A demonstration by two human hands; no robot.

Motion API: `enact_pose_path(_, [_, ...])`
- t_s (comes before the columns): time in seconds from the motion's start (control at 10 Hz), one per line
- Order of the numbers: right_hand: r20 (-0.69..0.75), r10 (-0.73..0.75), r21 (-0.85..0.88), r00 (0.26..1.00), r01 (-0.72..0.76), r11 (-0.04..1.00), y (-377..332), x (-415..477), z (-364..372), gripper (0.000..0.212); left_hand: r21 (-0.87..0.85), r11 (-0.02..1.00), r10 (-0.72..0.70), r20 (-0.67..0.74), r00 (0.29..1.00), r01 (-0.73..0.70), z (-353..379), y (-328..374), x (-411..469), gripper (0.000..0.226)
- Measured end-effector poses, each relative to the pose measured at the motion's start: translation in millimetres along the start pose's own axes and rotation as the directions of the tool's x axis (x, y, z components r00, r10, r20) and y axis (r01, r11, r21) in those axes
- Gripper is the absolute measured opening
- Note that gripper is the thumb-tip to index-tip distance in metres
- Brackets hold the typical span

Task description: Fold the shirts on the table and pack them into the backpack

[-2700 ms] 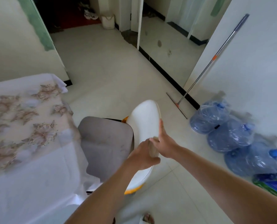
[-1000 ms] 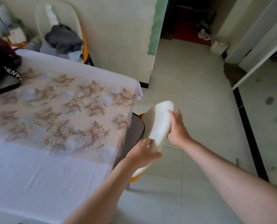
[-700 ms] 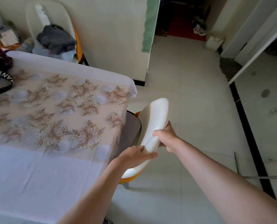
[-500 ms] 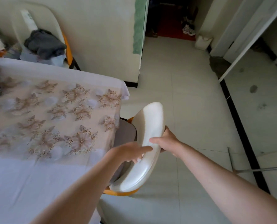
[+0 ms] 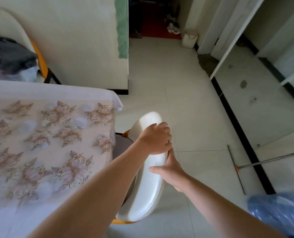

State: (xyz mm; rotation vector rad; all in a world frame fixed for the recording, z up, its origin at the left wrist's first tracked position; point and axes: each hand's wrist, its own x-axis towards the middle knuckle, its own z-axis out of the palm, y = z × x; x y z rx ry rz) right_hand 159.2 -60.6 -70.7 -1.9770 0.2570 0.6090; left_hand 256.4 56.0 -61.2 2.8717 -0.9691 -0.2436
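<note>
The left hand [image 5: 155, 139] curls over the top of the smooth white plastic chair back [image 5: 148, 191], mid frame; the right hand [image 5: 170, 170] pinches its edge lower down. The soft grey clothes pile [image 5: 9, 55], maybe shirts, sits upper left, likely light and floppy: lift by the shoulders

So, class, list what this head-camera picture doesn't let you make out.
Head view:
- Backpack: outside the frame.
- Grey clothes: blurred, cut by left edge.
- Fingers of right hand: behind the chair back.
- Chair seat: mostly hidden by tablecloth and left arm.
</note>
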Motion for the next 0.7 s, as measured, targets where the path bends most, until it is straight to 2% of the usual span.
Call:
enact_pose_path(0.2, [0.072, 0.002, -0.019, 0.997, -0.001, 1.0, -25.3, 13.5, 33.1, 0.087, -0.035, 0.999, -0.008, -0.063, 0.998, 0.006, -3.4, -49.0, -24.9, 0.037])
enact_pose_path(0.4, [0.139, -0.032, -0.022, 0.99, 0.036, 0.999, -60.4, 33.3, 89.6, 0.094, -0.069, 0.994, -0.097, -0.162, 0.982, 0.087, 3.7, -115.1, -67.7, 0.037])
enact_pose_path(0.5, [0.106, 0.009, -0.029, 0.994, -0.006, 1.0, -65.9, 37.8, 102.2, 0.102, -0.098, 0.993, -0.081, -0.15, 0.985, 0.067, 2.7, -127.8, -79.6, 0.04])
enact_pose_path(0.6, [0.105, 0.042, -0.044, 0.994, -0.038, 0.998, -67.8, 36.4, 102.6, 0.109, -0.207, 0.974, -0.116, -0.121, 0.986, 0.09, -0.4, -121.0, -80.5, 0.039])
enact_pose_path(0.7, [0.097, 0.017, -0.05, 0.995, -0.012, 0.999, -73.4, 32.9, 99.2, 0.103, -0.326, 0.938, -0.153, -0.092, 0.984, 0.116, -7.4, -119.7, -88.5, 0.047])
